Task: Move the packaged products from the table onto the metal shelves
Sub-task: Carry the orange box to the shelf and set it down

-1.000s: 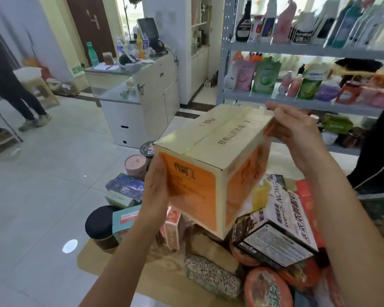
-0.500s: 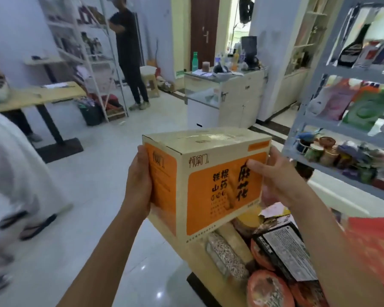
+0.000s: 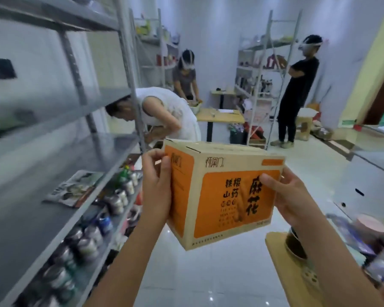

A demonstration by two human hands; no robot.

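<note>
Head view: we hold an orange-and-tan box in mid-air over the floor, level with the middle tiers of the metal shelves on our left. The table sits at lower right, apart from the box. Our left hand clamps the box's left end, thumb on the near edge and fingers curled round the far edge. Our right hand grips the right end, thumb pressed on the front face, fingers hidden behind. Neither hand is under the box, so we judge it could slide down if either squeeze eases. The tier beside it holds only a flat packet and looks roomy; the tier below is crowded with cans. Swinging left too low could knock those cans, and the box's far corner could catch the upright post.
</note>
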